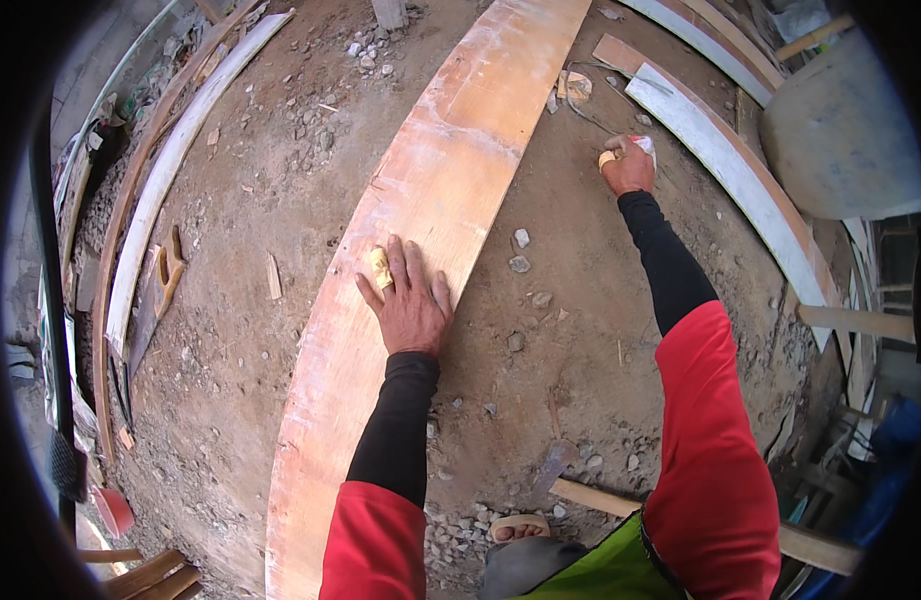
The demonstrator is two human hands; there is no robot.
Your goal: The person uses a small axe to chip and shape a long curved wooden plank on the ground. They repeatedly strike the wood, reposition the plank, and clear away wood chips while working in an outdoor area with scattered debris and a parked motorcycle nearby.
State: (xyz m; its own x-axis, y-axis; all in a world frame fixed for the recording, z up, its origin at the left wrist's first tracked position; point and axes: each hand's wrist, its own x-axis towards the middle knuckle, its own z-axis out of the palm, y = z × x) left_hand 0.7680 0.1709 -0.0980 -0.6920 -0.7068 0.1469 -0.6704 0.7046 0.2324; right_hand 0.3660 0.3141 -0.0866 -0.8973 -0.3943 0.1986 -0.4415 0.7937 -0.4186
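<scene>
A long wooden plank with pale smears lies on the dirt in front of me, running from the lower left to the top. My left hand presses flat on its face with the fingers spread, and yellow tape wraps one finger. To the right of the plank, my right hand is closed just above the ground, also with yellow tape on a finger. A small white and red thing shows at its far side, mostly hidden by the hand. A thin dark wire loops over the dirt towards that hand.
A handsaw rests beside a whitish board at the left. More pale boards and a large grey drum stand at the right. Stones dot the dirt. A red container sits lower left.
</scene>
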